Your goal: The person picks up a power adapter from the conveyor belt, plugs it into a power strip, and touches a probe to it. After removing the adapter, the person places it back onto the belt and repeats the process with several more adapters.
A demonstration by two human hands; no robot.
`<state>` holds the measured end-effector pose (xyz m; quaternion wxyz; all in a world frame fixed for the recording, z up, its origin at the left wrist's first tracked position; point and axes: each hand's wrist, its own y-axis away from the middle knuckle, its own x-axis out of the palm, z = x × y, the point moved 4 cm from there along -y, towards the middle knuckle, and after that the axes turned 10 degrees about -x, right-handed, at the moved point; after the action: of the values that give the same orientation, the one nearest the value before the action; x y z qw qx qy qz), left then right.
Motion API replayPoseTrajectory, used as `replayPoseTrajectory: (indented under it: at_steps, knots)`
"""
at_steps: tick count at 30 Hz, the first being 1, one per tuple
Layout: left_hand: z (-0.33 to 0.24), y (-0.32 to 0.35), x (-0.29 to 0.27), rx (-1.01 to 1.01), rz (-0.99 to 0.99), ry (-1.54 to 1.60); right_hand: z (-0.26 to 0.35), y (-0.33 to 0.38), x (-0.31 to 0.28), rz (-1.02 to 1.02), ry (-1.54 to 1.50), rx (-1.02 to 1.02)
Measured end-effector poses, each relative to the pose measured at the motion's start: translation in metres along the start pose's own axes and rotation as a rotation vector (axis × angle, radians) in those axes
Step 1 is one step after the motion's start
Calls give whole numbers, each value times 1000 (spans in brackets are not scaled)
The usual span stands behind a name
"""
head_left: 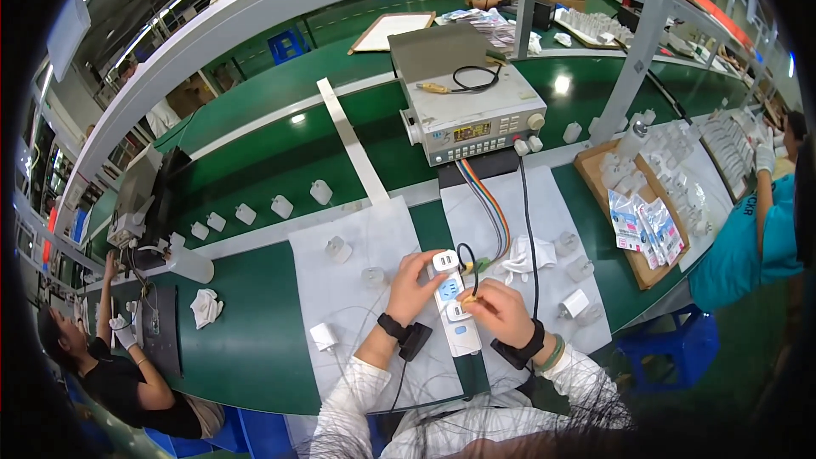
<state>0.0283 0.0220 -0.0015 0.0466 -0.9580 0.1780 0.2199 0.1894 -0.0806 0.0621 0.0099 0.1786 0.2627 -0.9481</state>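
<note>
A white power strip (461, 338) with blue socket faces lies between my hands on the bench. At its far end sits a white USB charger (444, 262) with its ports facing up. My left hand (411, 287) grips this charger from the left side, thumb and fingers closed at its edge. My right hand (503, 314) pinches the yellowish plug (469, 299) of a black cable, just above a second white charger (457, 312) on the strip. The fingers partly hide that charger, and whether the plug touches its port cannot be made out.
A bench meter (489, 132) stands beyond the strip, with a rainbow ribbon cable (495, 208) running from it. Several chargers lie about, one white charger (323, 337) at left. A crumpled white cloth (529, 259) lies right. A cardboard tray (595, 172) holds chargers. Co-workers sit at both sides.
</note>
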Motion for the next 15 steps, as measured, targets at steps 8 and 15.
replayPoseTrajectory:
  at_steps: [8,15]
  knots:
    - [-17,-13,-19,101,-96,345,-4,8,7,52,101,-23]
    - [-60,-146,-84,176,-121,-671,-4,6,7,118,17,16]
